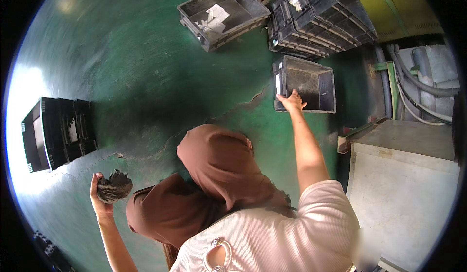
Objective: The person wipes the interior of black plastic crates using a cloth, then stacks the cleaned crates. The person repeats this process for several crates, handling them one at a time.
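Observation:
My left hand point(99, 196) is closed around a crumpled dark grey rag point(115, 187), held out at the left above the green floor. Reaching forward on the right, my right hand point(293, 101) lies over the near left rim of a dark plastic crate point(327, 89), thumb outside and fingers over the edge. That crate stands on the floor with its open side up, and its inside looks dusty and bare. A white label point(278, 84) is on its left wall, just beyond my thumb.
Another dark crate point(194, 10) holding crumpled white paper point(216, 17) lies at the far middle. Stacked black crates point(316, 19) stand behind at the right, more crates point(63, 131) at the left. A grey metal cabinet point(404, 184) and hoses point(423, 89) line the right. Cracks run across the floor point(146, 77).

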`<move>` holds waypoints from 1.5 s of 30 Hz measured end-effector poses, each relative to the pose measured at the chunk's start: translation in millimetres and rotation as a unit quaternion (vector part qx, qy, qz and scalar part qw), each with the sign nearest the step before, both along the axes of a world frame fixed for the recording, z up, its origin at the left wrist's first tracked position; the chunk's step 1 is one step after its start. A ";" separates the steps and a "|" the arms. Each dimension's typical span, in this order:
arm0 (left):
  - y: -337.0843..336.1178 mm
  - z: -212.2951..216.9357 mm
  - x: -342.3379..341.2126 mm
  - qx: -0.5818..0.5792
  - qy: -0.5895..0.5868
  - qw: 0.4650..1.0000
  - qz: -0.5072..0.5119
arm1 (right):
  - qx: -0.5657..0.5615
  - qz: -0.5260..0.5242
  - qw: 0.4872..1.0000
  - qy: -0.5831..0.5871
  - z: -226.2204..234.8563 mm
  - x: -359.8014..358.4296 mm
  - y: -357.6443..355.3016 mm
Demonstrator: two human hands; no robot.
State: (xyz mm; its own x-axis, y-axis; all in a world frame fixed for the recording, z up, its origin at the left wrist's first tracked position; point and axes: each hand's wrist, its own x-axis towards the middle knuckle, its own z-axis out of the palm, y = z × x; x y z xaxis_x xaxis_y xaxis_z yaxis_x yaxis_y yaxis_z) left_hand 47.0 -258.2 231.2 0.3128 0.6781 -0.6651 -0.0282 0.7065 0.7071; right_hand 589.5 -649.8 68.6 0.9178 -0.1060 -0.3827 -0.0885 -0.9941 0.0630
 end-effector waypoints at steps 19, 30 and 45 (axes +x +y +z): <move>16.2 -3.3 130.2 0.074 -0.002 0.974 -0.215 | 0.479 0.396 0.759 0.194 6.8 -108.1 182.0; 18.0 -27.8 105.8 0.003 0.004 0.993 -0.116 | 0.298 0.052 0.927 0.222 -21.2 -92.6 164.8; 26.9 6.2 70.0 0.054 0.016 0.997 -0.060 | 0.353 0.354 0.705 -0.503 174.2 79.9 266.4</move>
